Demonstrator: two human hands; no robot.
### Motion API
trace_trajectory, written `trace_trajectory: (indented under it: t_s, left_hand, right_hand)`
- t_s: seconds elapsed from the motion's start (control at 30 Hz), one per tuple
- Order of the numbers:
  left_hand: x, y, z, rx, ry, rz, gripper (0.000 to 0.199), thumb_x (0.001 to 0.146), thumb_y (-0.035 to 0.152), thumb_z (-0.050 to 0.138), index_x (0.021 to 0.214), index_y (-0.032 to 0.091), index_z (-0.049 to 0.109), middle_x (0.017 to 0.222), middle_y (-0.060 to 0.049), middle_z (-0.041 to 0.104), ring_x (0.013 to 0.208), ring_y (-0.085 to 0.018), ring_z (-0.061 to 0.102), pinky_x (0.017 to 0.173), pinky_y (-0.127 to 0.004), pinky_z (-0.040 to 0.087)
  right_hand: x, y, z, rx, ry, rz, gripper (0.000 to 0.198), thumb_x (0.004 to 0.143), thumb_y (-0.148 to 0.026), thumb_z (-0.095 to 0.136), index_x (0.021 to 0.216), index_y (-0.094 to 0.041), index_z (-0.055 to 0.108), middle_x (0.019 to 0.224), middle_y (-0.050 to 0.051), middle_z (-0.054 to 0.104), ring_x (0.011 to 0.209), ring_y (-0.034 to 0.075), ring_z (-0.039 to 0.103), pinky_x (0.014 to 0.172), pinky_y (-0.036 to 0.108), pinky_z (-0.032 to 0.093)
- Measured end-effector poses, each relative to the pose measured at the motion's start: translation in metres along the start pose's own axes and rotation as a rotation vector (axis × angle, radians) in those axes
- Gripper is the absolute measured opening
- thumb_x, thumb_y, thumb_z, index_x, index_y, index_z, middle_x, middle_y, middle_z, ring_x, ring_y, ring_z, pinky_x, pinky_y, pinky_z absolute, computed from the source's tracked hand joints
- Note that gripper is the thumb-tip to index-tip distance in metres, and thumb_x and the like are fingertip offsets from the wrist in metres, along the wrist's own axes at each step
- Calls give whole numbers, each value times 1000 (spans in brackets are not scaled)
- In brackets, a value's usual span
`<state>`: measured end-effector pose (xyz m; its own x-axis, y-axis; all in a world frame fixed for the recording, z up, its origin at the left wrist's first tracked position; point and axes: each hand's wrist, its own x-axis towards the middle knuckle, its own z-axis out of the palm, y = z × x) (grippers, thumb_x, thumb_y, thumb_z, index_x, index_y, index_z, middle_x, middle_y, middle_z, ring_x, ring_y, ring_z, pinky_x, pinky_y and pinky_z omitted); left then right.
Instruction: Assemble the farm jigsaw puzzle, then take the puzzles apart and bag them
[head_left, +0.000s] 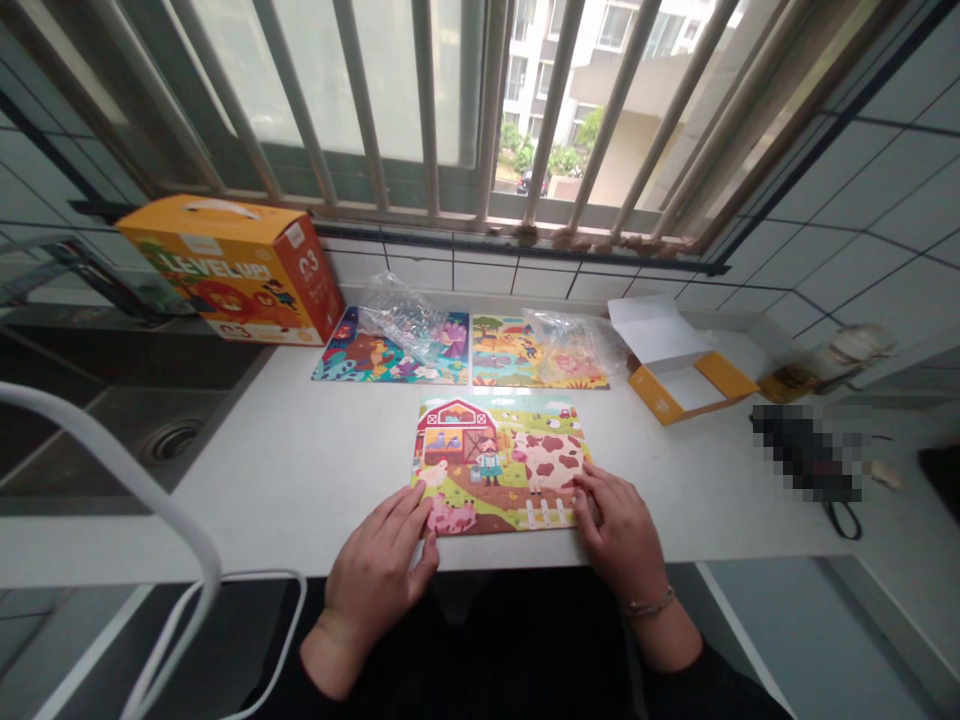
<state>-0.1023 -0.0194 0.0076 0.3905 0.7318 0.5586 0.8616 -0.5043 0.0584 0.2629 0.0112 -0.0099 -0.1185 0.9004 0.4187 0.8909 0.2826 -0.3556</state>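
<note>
Head view: a farm puzzle (504, 470) lies flat on the white bench (277, 470), close to its front edge, between the person's two hands. It shows a red barn, a farmer, a spotted cow, pigs and a white fence. The left hand (380, 560) has its fingers partly bent and laid over the lower left edge, with the thumb apart from them near the bottom corner. The right hand (621, 525) touches the right edge with fingers curled and thumb near them, and a bracelet (651, 605) circles its wrist. I cannot tell whether either hand grips the puzzle or only rests against it.

Just behind lie two more pictures side by side: a dark blue one (349, 357) on the left and a yellow one (499, 350) on the right, each partly under clear plastic. To their right, a small yellow box (658, 397) stands with its white flap up. To their left, a big orange box (225, 280) with a handle stands beside the sink (82, 430), below the barred window (427, 120).
</note>
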Motion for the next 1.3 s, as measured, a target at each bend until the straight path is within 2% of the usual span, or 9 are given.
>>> trace_trajectory:
  t_s: [1.3]
  left_hand:
    - [0,1,0,-10,-6,-11,39,99,22,66,137,15,69,146,-14,74,128,-33,73,104,-48,64]
  right_hand:
    - [0,0,-1,-6,-5,-5,25,107,-31,56,123,-21,73,135,14,77,127,31,69,111,53,54]
